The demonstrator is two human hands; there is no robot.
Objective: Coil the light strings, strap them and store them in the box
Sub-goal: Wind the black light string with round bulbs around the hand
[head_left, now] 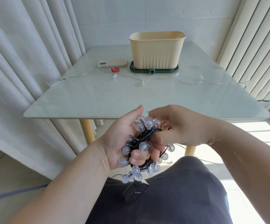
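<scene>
Gripping the coiled light string (144, 145): my left hand (119, 138) clasps it at nine o'clock, my right hand (184, 126) at three.

1. The black-wired string of clear round bulbs (144, 131), nearest, had a faint violet tint; its small battery box (135, 190) was black.
2. The cream plastic box (156, 50), far, bore vertical ribbing low on its wall; the plastic lid (132, 68) beneath it was dark green.
3. Left of the box, the small strap loop (115, 69) was red and the flat case (114, 63) was beige.
4. The glossy table (98, 97) was pale green with faint marbling; its legs (87, 131) were yellow.
</scene>
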